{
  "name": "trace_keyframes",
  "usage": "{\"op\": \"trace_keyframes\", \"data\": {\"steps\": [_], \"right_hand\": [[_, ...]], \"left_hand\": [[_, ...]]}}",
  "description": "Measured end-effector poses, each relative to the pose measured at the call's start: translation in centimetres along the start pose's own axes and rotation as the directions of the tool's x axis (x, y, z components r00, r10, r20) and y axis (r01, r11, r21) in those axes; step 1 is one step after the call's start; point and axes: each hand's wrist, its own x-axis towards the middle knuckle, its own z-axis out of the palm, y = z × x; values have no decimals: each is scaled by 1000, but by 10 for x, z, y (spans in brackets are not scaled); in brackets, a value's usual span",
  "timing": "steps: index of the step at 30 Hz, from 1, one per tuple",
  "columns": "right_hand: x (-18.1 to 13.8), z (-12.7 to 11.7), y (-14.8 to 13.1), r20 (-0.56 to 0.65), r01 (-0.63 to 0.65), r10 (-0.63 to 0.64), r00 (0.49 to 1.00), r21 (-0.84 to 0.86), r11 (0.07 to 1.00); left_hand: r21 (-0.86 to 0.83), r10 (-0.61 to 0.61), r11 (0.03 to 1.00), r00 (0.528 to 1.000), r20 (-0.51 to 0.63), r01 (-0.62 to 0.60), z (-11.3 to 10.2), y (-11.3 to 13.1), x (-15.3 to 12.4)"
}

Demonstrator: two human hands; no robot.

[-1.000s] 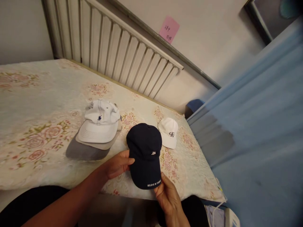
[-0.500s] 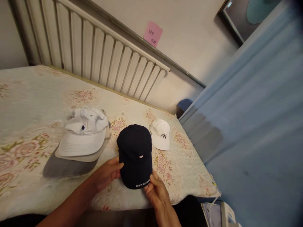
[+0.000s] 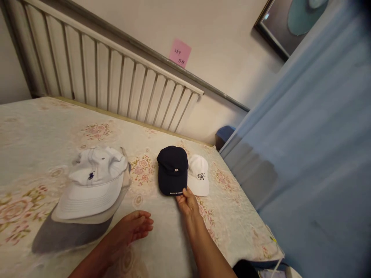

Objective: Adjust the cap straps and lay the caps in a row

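A dark navy cloth baseball cap (image 3: 172,170) lies on the floral bedspread (image 3: 43,127), brim toward the person, touching a white cap (image 3: 199,178) at its three o'clock. The right hand (image 3: 188,201) pinches its brim at six o'clock; the left hand (image 3: 133,227) rests loosely open at eight o'clock.

The handwriting on the pink paper sticky note (image 3: 180,53) is too small to read, and the stacked grey cloth cap (image 3: 58,235) shows only its brim under 2 upper caps.
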Motion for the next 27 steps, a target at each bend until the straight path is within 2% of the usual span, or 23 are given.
{"op": "trace_keyframes", "data": {"steps": [4,8,17,27], "right_hand": [[32,1,6,-36,23,-24,999,-40,999],[47,-5,15,-101,1,-6,995,-45,999],[45,-16,21,-255,-75,77,964,19,997],[36,-21,23,-309,-78,72,948,-5,997]], "left_hand": [[-18,0,1000,1000,3,0,-2,-2,1],[-32,-1,999,1000,-7,1,0,0,-1],[-36,-8,999,999,-37,6,5,3,-4],[-24,-10,1000,998,-62,8,10,5,-8]]}}
